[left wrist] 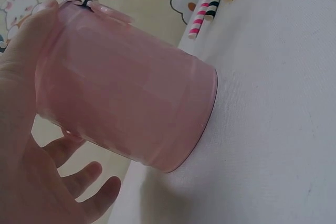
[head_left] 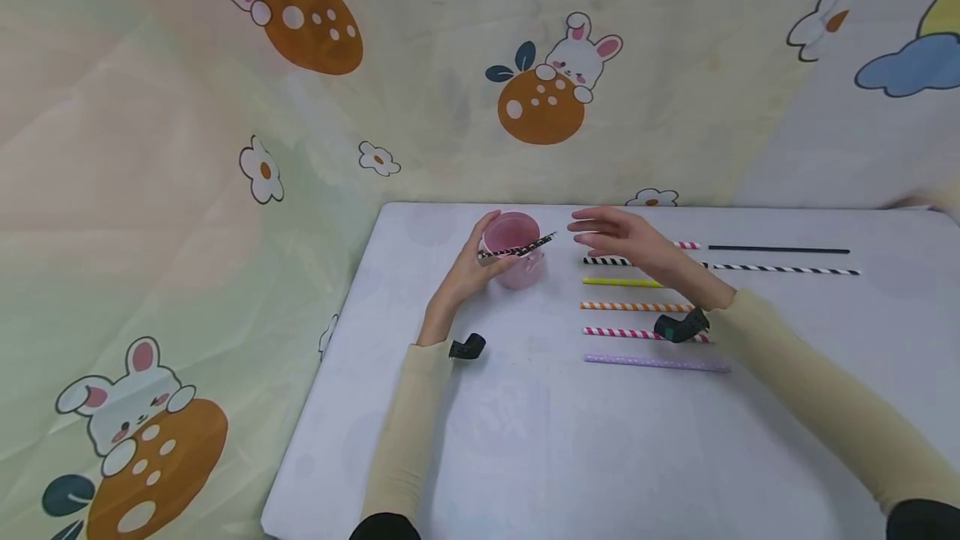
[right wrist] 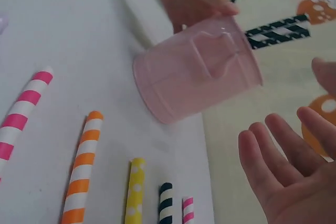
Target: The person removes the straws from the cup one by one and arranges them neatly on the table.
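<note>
My left hand [head_left: 467, 272] grips a pink translucent cup [left wrist: 126, 82] near its rim, thumb along the top edge. The cup is tilted, its base close over the table in the left wrist view. Black straws with white markings [right wrist: 278, 31] stick out of its mouth in the right wrist view. In the head view a black-and-white straw [head_left: 525, 248] crosses the cup's front near my thumb. My right hand [head_left: 630, 242] hovers to the right of the cup, fingers extended and apart, holding nothing. A handle [right wrist: 212, 56] stands out on the cup's side.
Paper straws lie in rows on the white table [head_left: 510, 440]: purple [head_left: 656, 363], pink-striped [head_left: 630, 333], orange-striped [head_left: 633, 307], yellow [head_left: 618, 282], black-striped [head_left: 786, 271] and plain black [head_left: 780, 249]. A patterned cloth [head_left: 435, 90] hangs behind the table. My right forearm passes over some straw ends.
</note>
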Tool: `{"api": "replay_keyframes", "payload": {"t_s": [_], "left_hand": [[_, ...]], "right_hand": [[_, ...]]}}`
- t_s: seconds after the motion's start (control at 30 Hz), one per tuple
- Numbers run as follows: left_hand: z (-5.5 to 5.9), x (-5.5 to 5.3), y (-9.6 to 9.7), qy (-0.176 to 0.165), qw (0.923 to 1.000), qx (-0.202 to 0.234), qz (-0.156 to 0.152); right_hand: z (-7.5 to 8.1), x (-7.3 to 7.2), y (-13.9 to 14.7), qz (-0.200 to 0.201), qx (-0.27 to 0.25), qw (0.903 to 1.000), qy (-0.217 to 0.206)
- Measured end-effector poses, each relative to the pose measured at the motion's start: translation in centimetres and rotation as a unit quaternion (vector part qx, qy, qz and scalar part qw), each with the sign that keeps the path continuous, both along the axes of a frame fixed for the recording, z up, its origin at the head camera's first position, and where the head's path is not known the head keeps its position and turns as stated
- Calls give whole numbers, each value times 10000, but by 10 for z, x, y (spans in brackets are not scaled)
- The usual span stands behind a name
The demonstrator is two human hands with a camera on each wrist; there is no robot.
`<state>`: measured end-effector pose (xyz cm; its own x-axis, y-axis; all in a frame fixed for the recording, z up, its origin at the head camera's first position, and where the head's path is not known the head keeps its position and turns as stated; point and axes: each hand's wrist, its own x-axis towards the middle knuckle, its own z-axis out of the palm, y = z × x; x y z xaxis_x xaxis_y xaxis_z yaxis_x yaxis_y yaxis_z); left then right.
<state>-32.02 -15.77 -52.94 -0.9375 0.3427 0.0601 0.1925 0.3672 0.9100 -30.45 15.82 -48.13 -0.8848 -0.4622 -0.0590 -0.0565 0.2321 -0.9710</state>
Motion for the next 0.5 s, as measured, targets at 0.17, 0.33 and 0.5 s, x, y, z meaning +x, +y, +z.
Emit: {"api": "replay_keyframes", "payload": {"t_s": [0.17, 0.33, 0.5], "left_hand": [[0, 0, 0, -21, 10000, -14, 2], [0, -1, 0, -14, 10000, 20, -41], [-1, -1, -1, 21, 9999, 51, -91]], "right_hand": [[1, 0, -22, 74, 654, 9958, 637], [1, 3, -40, 128, 1141, 9844, 1331], [0, 5, -52, 133, 1406, 9748, 1727]]}}
